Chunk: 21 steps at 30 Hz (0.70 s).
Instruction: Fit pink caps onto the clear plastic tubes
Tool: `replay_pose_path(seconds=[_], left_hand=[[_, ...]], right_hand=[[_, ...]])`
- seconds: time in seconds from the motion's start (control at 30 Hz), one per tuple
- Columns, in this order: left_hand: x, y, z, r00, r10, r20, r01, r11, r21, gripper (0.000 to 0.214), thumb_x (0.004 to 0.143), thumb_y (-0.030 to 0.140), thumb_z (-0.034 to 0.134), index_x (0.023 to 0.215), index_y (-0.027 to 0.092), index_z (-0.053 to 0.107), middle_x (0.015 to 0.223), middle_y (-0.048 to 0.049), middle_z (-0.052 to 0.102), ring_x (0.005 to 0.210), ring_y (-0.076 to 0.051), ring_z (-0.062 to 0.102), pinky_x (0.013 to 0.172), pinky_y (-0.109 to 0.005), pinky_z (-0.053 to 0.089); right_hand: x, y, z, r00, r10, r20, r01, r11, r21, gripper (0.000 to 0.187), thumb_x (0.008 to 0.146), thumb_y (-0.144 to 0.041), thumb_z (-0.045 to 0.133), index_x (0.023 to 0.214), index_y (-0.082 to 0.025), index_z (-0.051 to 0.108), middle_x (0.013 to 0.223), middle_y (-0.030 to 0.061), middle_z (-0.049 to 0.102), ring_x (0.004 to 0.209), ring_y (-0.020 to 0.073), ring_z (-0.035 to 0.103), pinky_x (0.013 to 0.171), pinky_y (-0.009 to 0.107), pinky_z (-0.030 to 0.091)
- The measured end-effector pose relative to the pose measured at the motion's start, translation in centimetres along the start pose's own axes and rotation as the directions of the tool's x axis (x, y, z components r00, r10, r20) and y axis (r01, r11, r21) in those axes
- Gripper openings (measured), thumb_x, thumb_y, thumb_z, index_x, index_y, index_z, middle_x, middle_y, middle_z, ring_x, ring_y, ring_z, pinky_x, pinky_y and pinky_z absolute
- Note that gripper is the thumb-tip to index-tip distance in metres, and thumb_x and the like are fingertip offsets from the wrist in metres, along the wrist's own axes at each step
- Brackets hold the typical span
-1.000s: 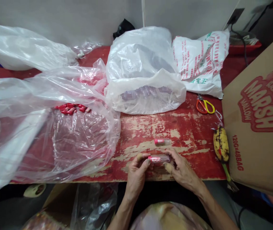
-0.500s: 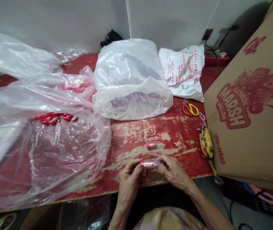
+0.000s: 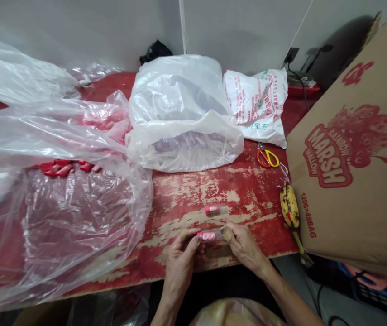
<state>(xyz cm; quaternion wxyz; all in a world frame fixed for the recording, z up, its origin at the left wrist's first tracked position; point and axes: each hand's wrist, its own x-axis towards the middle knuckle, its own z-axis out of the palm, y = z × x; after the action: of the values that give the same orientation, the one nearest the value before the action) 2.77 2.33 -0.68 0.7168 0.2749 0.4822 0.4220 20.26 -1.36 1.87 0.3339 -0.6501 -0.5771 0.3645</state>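
Note:
Both hands hold one small clear tube with a pink cap (image 3: 209, 235) level above the front edge of the worn red table (image 3: 193, 190). My left hand (image 3: 181, 260) pinches the pink capped end with bandaged fingertips. At the clear end, my right hand (image 3: 244, 246) grips the tube. A second capped tube (image 3: 215, 209) lies on the table just beyond them.
A large clear plastic bag (image 3: 78, 194) with red caps (image 3: 60, 167) covers the left. A white bag of clear tubes (image 3: 183, 117) sits behind, a printed bag (image 3: 257, 104) to its right. Scissors (image 3: 267, 157), a spotted banana (image 3: 290, 206) and a cardboard box (image 3: 349, 154) stand at right.
The view has swung right and down a little. Both hands keep the same tube between them; the tube on the table has not moved.

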Motion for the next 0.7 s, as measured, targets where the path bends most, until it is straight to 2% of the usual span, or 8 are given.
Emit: replay_pose_path(seconds=[0.13, 0.2, 0.3, 0.37, 0.47, 0.53, 0.63, 0.7], left_hand=[[0.4, 0.2, 0.1, 1.000, 0.024, -0.019, -0.025, 0.999, -0.043, 0.032, 0.059, 0.033, 0.081, 0.083, 0.016, 0.067, 0.062, 0.0013, 0.065, 0.051, -0.010, 0.056, 0.052, -0.019, 0.047], [0.6, 0.2, 0.2, 1.000, 0.002, -0.001, -0.002, 0.999, -0.048, 0.033, 0.059, 0.033, 0.081, 0.083, 0.016, 0.066, 0.059, 0.0014, 0.064, 0.050, -0.010, 0.056, 0.051, -0.019, 0.046], [0.7, 0.3, 0.3, 1.000, -0.013, 0.009, 0.014, 0.998, -0.053, 0.035, 0.059, 0.035, 0.081, 0.084, 0.016, 0.066, 0.057, 0.0012, 0.064, 0.050, -0.010, 0.055, 0.050, -0.019, 0.046], [0.8, 0.3, 0.3, 1.000, -0.006, 0.003, 0.006, 0.999, -0.047, 0.035, 0.059, 0.036, 0.081, 0.084, 0.016, 0.066, 0.057, 0.0013, 0.064, 0.050, -0.009, 0.055, 0.050, -0.018, 0.045], [0.9, 0.3, 0.3, 1.000, -0.010, 0.006, 0.010, 1.000, -0.025, 0.035, 0.060, 0.036, 0.080, 0.085, 0.016, 0.065, 0.056, 0.0015, 0.064, 0.049, -0.009, 0.055, 0.048, -0.017, 0.044], [1.1, 0.3, 0.3, 1.000, -0.028, 0.003, 0.028, 0.999, -0.038, 0.036, 0.060, 0.037, 0.080, 0.086, 0.016, 0.065, 0.057, 0.0017, 0.064, 0.049, -0.009, 0.055, 0.048, -0.016, 0.044], [1.2, 0.3, 0.4, 0.999, -0.053, -0.007, 0.052, 0.997, -0.064, 0.037, 0.059, 0.038, 0.081, 0.084, 0.016, 0.065, 0.060, 0.0016, 0.065, 0.050, -0.009, 0.056, 0.048, -0.017, 0.045], [1.3, 0.2, 0.3, 0.997, -0.073, -0.022, 0.071, 0.996, -0.061, 0.039, 0.058, 0.038, 0.082, 0.085, 0.016, 0.065, 0.061, 0.0013, 0.065, 0.050, -0.010, 0.056, 0.048, -0.018, 0.045]], right_hand=[[-0.1, -0.1, -0.4, 0.997, -0.047, 0.064, 0.045, 0.999, 0.023, 0.022, 0.085, -0.029, 0.049, 0.105, -0.021, 0.053, 0.089, 0.0014, 0.058, 0.072, 0.0145, 0.052, 0.064, 0.025, 0.039], [0.1, 0.0, -0.4, 0.996, -0.055, 0.063, 0.056, 0.998, -0.004, 0.015, 0.088, -0.029, 0.045, 0.095, -0.021, 0.054, 0.084, 0.0013, 0.059, 0.072, 0.0150, 0.052, 0.065, 0.025, 0.038], [0.4, 0.1, -0.1, 1.000, -0.008, 0.013, 0.008, 0.998, -0.062, 0.031, 0.093, -0.036, 0.034, 0.071, -0.020, 0.050, 0.063, -0.0013, 0.051, 0.060, 0.0140, 0.048, 0.057, 0.026, 0.034], [0.5, 0.2, -0.1, 1.000, 0.027, 0.006, -0.027, 0.998, -0.050, 0.034, 0.093, -0.039, 0.033, 0.070, -0.020, 0.049, 0.062, -0.0014, 0.049, 0.059, 0.0139, 0.047, 0.055, 0.025, 0.033], [0.6, 0.0, -0.6, 0.998, -0.002, 0.059, 0.001, 1.000, 0.019, 0.021, 0.089, -0.035, 0.045, 0.099, -0.020, 0.055, 0.086, 0.0017, 0.058, 0.073, 0.0151, 0.052, 0.062, 0.025, 0.038], [0.7, -0.1, -0.8, 0.996, -0.046, 0.080, 0.043, 0.998, 0.044, 0.025, 0.087, -0.032, 0.049, 0.110, -0.022, 0.052, 0.098, 0.0029, 0.057, 0.081, 0.0156, 0.052, 0.068, 0.025, 0.039], [0.9, 0.1, -0.3, 0.997, -0.044, 0.065, 0.042, 0.999, 0.027, 0.019, 0.090, -0.035, 0.043, 0.092, -0.020, 0.056, 0.085, 0.0016, 0.058, 0.075, 0.0157, 0.052, 0.067, 0.026, 0.038], [1.1, 0.5, 0.5, 1.000, -0.010, 0.028, 0.010, 1.000, 0.009, 0.032, 0.092, -0.041, 0.036, 0.076, -0.020, 0.052, 0.070, 0.0001, 0.054, 0.065, 0.0153, 0.051, 0.060, 0.026, 0.036]])
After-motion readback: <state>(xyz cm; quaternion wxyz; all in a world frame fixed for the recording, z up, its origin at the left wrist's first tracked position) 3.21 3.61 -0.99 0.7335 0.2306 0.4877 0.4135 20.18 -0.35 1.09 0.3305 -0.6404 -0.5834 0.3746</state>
